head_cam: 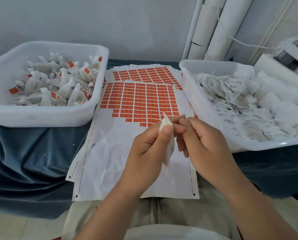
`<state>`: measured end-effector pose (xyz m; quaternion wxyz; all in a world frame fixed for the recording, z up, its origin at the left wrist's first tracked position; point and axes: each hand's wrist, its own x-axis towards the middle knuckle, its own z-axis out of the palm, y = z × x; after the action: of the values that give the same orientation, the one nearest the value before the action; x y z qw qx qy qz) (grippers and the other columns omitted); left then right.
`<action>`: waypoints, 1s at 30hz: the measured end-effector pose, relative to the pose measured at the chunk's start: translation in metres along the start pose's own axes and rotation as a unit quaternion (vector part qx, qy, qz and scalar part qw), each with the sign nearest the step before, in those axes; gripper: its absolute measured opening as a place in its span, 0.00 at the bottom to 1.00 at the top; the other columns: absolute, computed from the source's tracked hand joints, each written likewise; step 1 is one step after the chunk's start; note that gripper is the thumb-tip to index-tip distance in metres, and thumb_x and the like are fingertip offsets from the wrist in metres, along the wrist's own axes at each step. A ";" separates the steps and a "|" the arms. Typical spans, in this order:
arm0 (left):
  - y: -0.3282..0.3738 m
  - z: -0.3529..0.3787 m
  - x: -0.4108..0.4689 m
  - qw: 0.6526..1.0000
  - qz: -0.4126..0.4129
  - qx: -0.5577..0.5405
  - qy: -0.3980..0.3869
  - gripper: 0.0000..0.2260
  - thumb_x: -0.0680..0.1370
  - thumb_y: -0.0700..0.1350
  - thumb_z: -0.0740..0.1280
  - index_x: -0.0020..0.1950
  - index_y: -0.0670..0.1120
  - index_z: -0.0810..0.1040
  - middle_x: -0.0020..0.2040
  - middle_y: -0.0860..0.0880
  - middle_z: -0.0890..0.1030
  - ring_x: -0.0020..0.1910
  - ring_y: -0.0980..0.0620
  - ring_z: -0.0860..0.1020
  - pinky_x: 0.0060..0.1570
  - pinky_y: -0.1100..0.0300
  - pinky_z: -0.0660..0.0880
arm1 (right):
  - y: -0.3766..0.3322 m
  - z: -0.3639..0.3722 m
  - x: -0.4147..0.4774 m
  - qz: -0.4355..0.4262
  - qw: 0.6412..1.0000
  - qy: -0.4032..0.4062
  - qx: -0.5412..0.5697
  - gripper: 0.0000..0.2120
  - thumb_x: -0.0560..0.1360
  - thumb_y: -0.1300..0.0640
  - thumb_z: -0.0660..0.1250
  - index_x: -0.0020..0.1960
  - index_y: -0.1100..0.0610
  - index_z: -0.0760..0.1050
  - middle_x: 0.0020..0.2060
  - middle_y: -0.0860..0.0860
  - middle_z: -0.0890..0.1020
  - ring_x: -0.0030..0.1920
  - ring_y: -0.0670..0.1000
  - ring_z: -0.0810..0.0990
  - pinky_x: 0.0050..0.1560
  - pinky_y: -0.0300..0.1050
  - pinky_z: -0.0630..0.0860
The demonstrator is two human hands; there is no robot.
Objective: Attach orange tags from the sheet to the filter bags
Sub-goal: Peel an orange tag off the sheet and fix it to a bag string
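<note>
Over the sheet of orange tags, the left hand pinches a filter bag; the right hand curls its fingers at the bag's top, on the string or not I cannot tell. A fumbled string could slip, leaving the tag stuck crooked

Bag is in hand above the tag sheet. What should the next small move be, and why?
Probably the right hand should drop to the orange tag sheet and peel a tag from its ragged near edge. The left hand grips a filter bag showing no tag, and no orange shows in the right hand; whether it pinches the bag's string is unclear.
</note>
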<state>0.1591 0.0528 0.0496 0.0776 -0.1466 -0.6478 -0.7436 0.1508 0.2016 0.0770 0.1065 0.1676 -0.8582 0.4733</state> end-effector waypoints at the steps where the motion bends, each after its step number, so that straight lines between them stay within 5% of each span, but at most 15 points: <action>1: 0.000 0.000 -0.001 1.000 -0.012 -0.007 0.020 0.15 0.87 0.55 0.59 0.56 0.56 0.86 0.56 0.54 0.86 0.57 0.51 0.83 0.56 0.60 0.80 | 0.000 0.001 -0.001 0.000 1.000 -0.009 0.009 0.16 0.88 0.50 0.57 0.44 0.43 0.77 0.33 0.44 0.81 0.36 0.45 0.82 0.37 0.33 0.73; 4: 0.002 -0.003 0.000 0.996 -0.048 -0.016 0.075 0.16 0.86 0.57 0.60 0.53 0.57 0.87 0.50 0.51 0.87 0.53 0.50 0.85 0.51 0.61 0.82 | 0.002 0.004 -0.003 -0.023 0.998 -0.043 -0.029 0.18 0.87 0.50 0.56 0.42 0.48 0.76 0.34 0.42 0.81 0.38 0.45 0.82 0.38 0.33 0.72; 7: 0.004 -0.005 0.002 0.993 -0.051 0.037 0.102 0.16 0.86 0.55 0.60 0.50 0.56 0.88 0.49 0.57 0.88 0.55 0.58 0.84 0.50 0.68 0.79 | 0.004 0.002 0.001 -0.105 0.981 0.017 -0.163 0.17 0.85 0.52 0.61 0.38 0.50 0.69 0.31 0.39 0.73 0.35 0.38 0.76 0.36 0.28 0.66; 12: 0.001 -0.006 0.005 0.986 -0.011 0.149 0.076 0.15 0.85 0.50 0.63 0.42 0.57 0.83 0.28 0.62 0.76 0.31 0.61 0.76 0.32 0.74 0.69 | 0.013 0.000 0.001 -0.204 0.943 0.127 -0.232 0.12 0.80 0.56 0.70 0.39 0.58 0.82 0.38 0.47 0.80 0.36 0.40 0.72 0.38 0.30 0.67; 18: 0.001 -0.011 0.006 0.980 -0.004 0.194 0.032 0.14 0.85 0.53 0.61 0.42 0.60 0.80 0.32 0.65 0.79 0.36 0.63 0.80 0.37 0.75 0.71 | 0.016 0.000 0.003 -0.229 0.932 0.168 -0.227 0.10 0.79 0.55 0.71 0.42 0.59 0.84 0.42 0.51 0.81 0.41 0.47 0.78 0.40 0.32 0.72; 23: -0.009 -0.017 0.004 0.942 0.045 0.322 -0.085 0.18 0.88 0.53 0.52 0.45 0.51 0.75 0.38 0.56 0.78 0.40 0.52 0.78 0.42 0.58 0.75 | 0.017 -0.003 0.006 -0.277 0.925 0.104 -0.238 0.10 0.81 0.57 0.70 0.46 0.61 0.85 0.44 0.54 0.82 0.45 0.52 0.80 0.47 0.39 0.76; 28: -0.011 -0.025 0.001 0.942 0.056 0.289 -0.162 0.18 0.84 0.50 0.50 0.47 0.44 0.77 0.42 0.51 0.79 0.44 0.49 0.78 0.46 0.52 0.75 | 0.007 -0.007 0.006 -0.148 0.986 -0.009 -0.081 0.05 0.79 0.49 0.69 0.45 0.47 0.82 0.46 0.41 0.81 0.49 0.46 0.81 0.48 0.31 0.74; 30: -0.012 -0.027 0.000 0.932 0.065 0.307 -0.182 0.18 0.84 0.50 0.52 0.45 0.43 0.76 0.41 0.49 0.79 0.43 0.49 0.77 0.46 0.51 0.74 | 0.005 -0.008 0.007 -0.053 0.998 -0.041 0.007 0.04 0.76 0.46 0.70 0.43 0.43 0.82 0.46 0.42 0.83 0.51 0.48 0.83 0.49 0.37 0.78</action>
<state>0.1525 0.0284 0.0353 0.0481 -0.2903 -0.8364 -0.4625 0.1427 0.2098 0.0792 0.0949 0.2324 -0.8486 0.4656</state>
